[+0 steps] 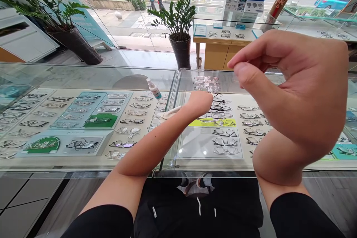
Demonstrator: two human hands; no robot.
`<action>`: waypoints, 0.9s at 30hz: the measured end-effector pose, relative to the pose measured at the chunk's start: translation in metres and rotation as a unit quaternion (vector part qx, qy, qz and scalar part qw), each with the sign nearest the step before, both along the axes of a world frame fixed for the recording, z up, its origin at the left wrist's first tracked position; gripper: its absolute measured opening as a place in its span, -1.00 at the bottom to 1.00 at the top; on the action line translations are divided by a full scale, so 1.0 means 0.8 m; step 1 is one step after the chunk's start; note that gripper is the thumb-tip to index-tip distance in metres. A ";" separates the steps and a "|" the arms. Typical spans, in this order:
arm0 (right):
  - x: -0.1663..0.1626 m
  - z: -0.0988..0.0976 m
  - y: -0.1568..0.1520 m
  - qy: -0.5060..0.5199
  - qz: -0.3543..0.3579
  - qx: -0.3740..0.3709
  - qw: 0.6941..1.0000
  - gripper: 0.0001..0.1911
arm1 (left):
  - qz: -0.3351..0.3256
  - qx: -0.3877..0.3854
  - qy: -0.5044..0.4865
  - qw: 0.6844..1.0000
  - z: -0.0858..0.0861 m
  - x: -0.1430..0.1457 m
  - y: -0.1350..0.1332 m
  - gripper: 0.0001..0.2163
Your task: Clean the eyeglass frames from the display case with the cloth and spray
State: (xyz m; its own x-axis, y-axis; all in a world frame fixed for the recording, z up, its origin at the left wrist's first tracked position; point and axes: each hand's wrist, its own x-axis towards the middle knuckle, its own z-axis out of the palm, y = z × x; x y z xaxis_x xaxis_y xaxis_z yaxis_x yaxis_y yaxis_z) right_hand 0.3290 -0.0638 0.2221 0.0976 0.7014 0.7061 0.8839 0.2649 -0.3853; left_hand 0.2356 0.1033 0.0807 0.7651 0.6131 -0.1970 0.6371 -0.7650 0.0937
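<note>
My left hand (200,102) is closed in a fist over the right-hand glass display case (178,81). Its fingers face away, so anything inside them is hidden. Beside its knuckles are dark-framed eyeglasses (219,108); I cannot tell whether the hand touches them. Raised close to the camera, my right hand (295,85) has thumb and forefinger pinched together, with nothing showing between the tips. A whitish cloth (170,113) lies by my left forearm. Behind it a small white spray bottle (154,88) with a blue-green label stands on the glass.
Rows of eyeglasses (132,121) fill the left case, some on pale blue trays and green cards (100,120). More frames (225,141) lie in the right case. Beyond are two potted plants (180,50), another display counter (216,50) and a window onto the street.
</note>
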 end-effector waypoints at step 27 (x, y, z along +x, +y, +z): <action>0.011 -0.012 0.011 0.119 0.031 0.120 0.985 -0.85 | 0.003 -0.105 -0.587 0.802 0.137 -0.101 -0.025 -0.88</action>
